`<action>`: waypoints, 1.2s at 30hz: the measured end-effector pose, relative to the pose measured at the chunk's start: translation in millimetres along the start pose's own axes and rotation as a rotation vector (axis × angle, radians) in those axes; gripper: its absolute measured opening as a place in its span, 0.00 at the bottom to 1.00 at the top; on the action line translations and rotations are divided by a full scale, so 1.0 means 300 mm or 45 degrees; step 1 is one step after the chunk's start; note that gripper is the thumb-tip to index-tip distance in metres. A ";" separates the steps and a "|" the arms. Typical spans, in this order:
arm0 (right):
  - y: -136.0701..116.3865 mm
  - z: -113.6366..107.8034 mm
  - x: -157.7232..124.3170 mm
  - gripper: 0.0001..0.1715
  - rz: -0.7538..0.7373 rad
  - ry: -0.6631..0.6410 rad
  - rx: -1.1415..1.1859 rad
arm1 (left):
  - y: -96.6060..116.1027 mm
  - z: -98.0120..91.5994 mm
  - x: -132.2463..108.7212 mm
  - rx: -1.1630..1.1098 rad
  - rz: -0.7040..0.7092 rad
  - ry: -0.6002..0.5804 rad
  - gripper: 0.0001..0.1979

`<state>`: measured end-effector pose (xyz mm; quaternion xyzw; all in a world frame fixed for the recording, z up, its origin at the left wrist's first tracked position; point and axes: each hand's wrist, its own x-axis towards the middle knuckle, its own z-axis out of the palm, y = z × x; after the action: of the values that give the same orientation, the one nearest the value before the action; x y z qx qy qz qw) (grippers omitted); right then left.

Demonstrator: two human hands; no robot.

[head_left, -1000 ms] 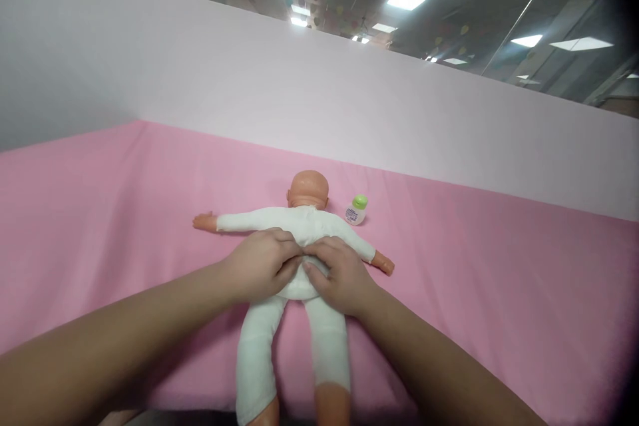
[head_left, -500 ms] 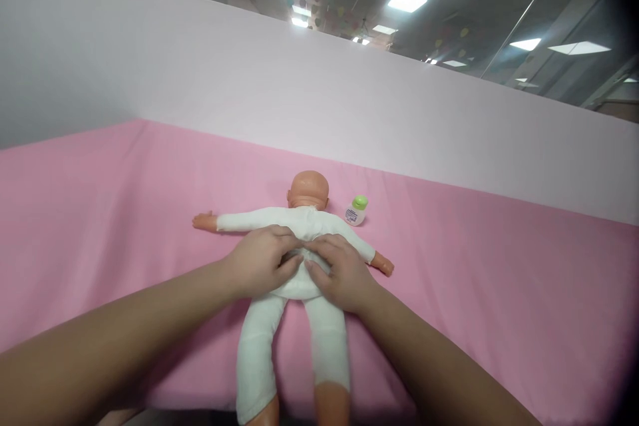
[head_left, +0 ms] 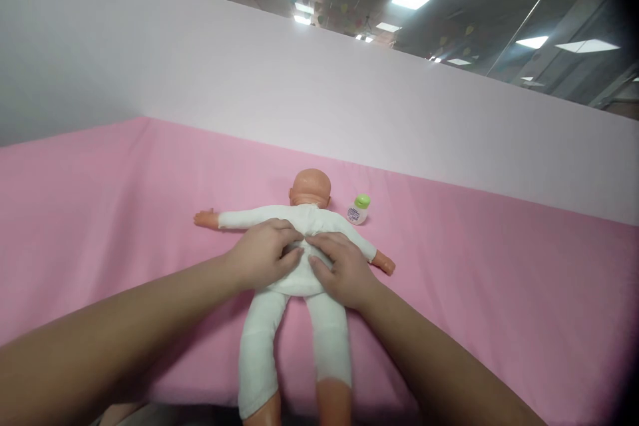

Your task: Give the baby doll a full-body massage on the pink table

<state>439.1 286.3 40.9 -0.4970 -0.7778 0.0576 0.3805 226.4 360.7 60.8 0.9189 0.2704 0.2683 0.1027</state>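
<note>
A baby doll [head_left: 298,279] with a white cloth body lies face down, its bald head [head_left: 311,186] away from me and its arms spread. My left hand [head_left: 264,253] rests on the left side of the doll's back, fingers stretched toward the spine and thumb apart below them. From the other side my right hand [head_left: 342,269] touches the back in the same way. Both hands are open, and their fingertips nearly meet along the middle. Parts of the doll's torso are hidden beneath them.
A small clear bottle with a green cap [head_left: 358,210] stands right of the doll's head. Pink sheeting [head_left: 474,266] covers the surface under the doll. Behind it rises a white wall panel [head_left: 279,86], with glass and ceiling lights above.
The fingertips and thumbs of my two hands have drawn slightly apart across the doll's back. The view has shifted a little; the doll and bottle stay in place.
</note>
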 end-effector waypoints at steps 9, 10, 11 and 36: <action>-0.005 -0.007 -0.001 0.24 -0.026 0.102 -0.026 | -0.004 -0.010 -0.002 -0.059 0.082 0.165 0.13; -0.006 -0.008 -0.001 0.26 -0.019 0.098 -0.030 | -0.005 -0.008 -0.001 -0.049 0.068 0.167 0.13; -0.006 -0.008 -0.001 0.28 -0.014 0.081 -0.030 | -0.007 -0.005 0.001 -0.039 0.047 0.150 0.14; 0.012 -0.038 0.065 0.33 0.176 -0.293 0.135 | -0.025 0.023 0.038 -0.161 -0.165 -0.036 0.17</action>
<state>445.0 300.9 57.7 -0.5188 -0.7759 0.1812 0.3097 234.9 373.0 57.4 0.8948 0.3105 0.2644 0.1815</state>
